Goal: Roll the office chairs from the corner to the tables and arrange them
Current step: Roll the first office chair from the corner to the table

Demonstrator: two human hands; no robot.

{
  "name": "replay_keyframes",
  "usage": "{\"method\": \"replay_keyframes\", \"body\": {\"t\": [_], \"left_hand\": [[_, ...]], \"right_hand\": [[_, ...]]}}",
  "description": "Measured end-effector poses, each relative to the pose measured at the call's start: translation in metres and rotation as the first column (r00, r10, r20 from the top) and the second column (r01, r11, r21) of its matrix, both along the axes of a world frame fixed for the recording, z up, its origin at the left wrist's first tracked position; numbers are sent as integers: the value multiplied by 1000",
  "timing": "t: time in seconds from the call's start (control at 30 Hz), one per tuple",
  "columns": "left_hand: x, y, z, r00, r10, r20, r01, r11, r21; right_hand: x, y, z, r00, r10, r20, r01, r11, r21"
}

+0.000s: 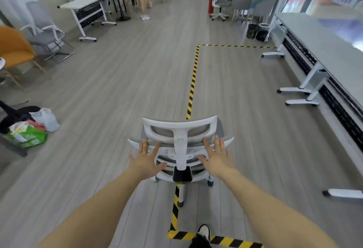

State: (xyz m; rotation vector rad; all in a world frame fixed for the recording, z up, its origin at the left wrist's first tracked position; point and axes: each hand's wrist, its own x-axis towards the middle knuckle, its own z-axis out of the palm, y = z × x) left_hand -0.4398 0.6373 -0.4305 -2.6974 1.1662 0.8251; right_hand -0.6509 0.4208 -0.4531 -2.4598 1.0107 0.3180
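**Pushing a chair along the tape line**

Straddling the striped floor tape (193, 82), the office chair (181, 149) sits on the open floor, well apart from the long tables (332, 51) at right. The left hand (145, 159) and right hand (216, 157) lie flat-fingered, grasping nothing, against its backrest. It likely rolls easily on its casters but may swivel; pushing the stiff white frame looks steadier than the mesh.

The office chair (180, 149) stands on the floor tape line (193, 78), back toward the camera. Both hands, the left hand (146, 159) and right hand (216, 157), are at its backrest. Tables (322, 51) lie right; bags (29, 129) lie left.
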Motion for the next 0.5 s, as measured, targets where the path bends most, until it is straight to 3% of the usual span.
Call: {"method": "replay_keyframes", "body": {"t": [0.5], "left_hand": [[211,-330,-3,1000,4,-27,-4,1000,3]], "right_hand": [[216,-343,-4,1000,27,1,-27,1000,5]]}}
